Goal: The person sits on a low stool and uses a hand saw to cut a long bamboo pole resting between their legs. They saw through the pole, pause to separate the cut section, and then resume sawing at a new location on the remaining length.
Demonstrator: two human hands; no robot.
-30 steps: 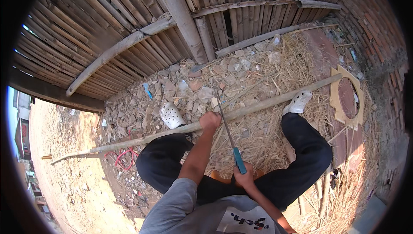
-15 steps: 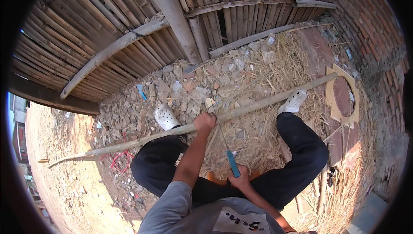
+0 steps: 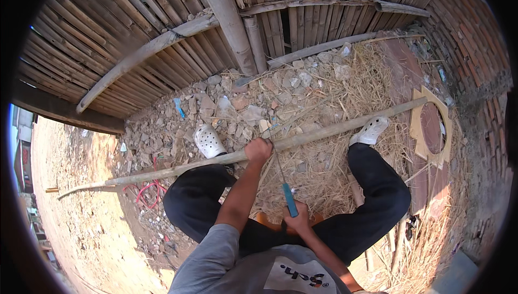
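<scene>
A long bamboo pole (image 3: 318, 137) lies slantwise in front of me, passing over my left leg and beside my right clog (image 3: 372, 130). My left hand (image 3: 259, 150) is wrapped round it near the middle. In my right hand (image 3: 297, 218) is a saw with a teal handle (image 3: 290, 200), held low between my knees. Its thin blade (image 3: 280, 165) points away from me and meets the pole just right of my left hand. How deep the blade sits in the pole is too small to tell.
Rubble and straw (image 3: 350, 83) cover the ground. A bamboo slat wall (image 3: 162, 72) rises ahead, a brick wall (image 3: 469, 35) at right. A yellowish board with a round hole (image 3: 416, 126) lies near the pole's right end. Pink cord (image 3: 148, 194) lies at left, my left clog (image 3: 208, 140) ahead.
The view has tilted slightly. My right hand and the saw have shifted a little toward the pole; my left hand keeps its grip in the same place.
</scene>
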